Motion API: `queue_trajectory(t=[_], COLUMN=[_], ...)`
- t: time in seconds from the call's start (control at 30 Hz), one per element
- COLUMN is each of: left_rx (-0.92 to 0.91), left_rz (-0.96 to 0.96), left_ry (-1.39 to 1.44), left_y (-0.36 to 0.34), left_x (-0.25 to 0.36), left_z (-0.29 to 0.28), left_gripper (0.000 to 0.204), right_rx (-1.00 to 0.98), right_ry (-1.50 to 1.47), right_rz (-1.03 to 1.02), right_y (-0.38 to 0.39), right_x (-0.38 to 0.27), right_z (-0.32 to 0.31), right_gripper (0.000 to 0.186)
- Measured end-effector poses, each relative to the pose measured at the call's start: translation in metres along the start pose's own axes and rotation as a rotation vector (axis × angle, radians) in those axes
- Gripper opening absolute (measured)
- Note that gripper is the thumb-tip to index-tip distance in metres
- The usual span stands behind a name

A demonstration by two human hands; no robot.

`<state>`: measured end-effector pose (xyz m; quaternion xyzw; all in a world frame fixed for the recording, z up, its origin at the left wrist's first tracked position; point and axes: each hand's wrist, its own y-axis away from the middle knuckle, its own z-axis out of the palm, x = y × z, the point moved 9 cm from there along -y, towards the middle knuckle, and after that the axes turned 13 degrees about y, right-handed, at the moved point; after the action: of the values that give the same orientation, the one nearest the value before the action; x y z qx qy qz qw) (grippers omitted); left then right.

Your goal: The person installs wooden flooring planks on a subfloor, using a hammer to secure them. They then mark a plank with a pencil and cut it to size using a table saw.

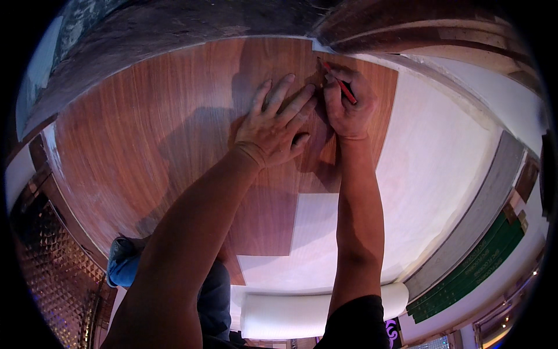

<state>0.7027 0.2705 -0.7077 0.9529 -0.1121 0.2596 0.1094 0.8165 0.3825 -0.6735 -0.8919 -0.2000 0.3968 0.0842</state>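
My left hand (274, 123) lies flat with fingers spread on a brown wood-grain floor plank (319, 174) near the far wall. Just to its right, my right hand (351, 104) is closed around a red pencil (347, 92). The pencil's dark tip points up and left at the plank's surface, close to the notched far edge beside the wall corner. Whether the tip touches the wood I cannot tell. Fitted brown planks (133, 134) cover the floor to the left, their right-hand ends stepped.
White underlay (430, 157) spreads over the right side, with a white roll (290, 314) at the near edge. Green boxes (471, 267) stand along the right. A dark wall (232, 17) bounds the far side, and brown panelling (407, 29) stands at the far right. My bent leg (215, 302) is at lower left.
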Motion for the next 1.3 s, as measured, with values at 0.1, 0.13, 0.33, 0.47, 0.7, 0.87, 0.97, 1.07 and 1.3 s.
queue_trajectory(t=[0.1, 0.13, 0.33, 0.47, 0.7, 0.87, 0.97, 1.07, 1.3], left_rx=[0.006, 0.003, 0.000, -0.026, -0.037, -0.032, -0.037, -0.044, -0.031], left_rz=[0.006, 0.005, -0.003, -0.010, -0.011, -0.009, -0.012, -0.015, -0.001], left_ry=[0.034, 0.035, -0.045, -0.054, -0.067, -0.047, -0.041, -0.048, -0.042], left_y=[0.000, 0.000, 0.000, -0.001, 0.001, 0.000, 0.000, -0.001, -0.001], left_x=[0.000, 0.001, 0.000, 0.001, -0.001, 0.000, 0.000, 0.000, 0.001], left_z=[0.001, 0.001, -0.001, 0.002, 0.005, 0.003, 0.003, 0.002, 0.001], left_gripper=[0.082, 0.082, 0.072, 0.073, 0.075, 0.076, 0.076, 0.076, 0.074], right_rx=[0.020, 0.023, 0.022, 0.016, 0.020, 0.018, 0.015, 0.018, 0.073], right_ry=[-0.013, -0.011, 0.003, 0.001, -0.014, -0.008, 0.005, -0.053, -0.034], right_rz=[-0.013, -0.019, -0.022, -0.010, -0.003, 0.005, -0.003, 0.045, 0.016], right_y=[0.000, -0.001, -0.001, 0.002, 0.002, 0.003, 0.002, 0.004, 0.002], right_x=[0.000, 0.000, -0.001, 0.005, 0.004, 0.006, 0.005, 0.012, 0.011], right_z=[-0.001, -0.001, 0.000, 0.001, 0.001, 0.002, 0.001, 0.003, -0.002], right_gripper=[0.017, 0.018, 0.017, 0.017, 0.017, 0.018, 0.017, 0.015, 0.012])
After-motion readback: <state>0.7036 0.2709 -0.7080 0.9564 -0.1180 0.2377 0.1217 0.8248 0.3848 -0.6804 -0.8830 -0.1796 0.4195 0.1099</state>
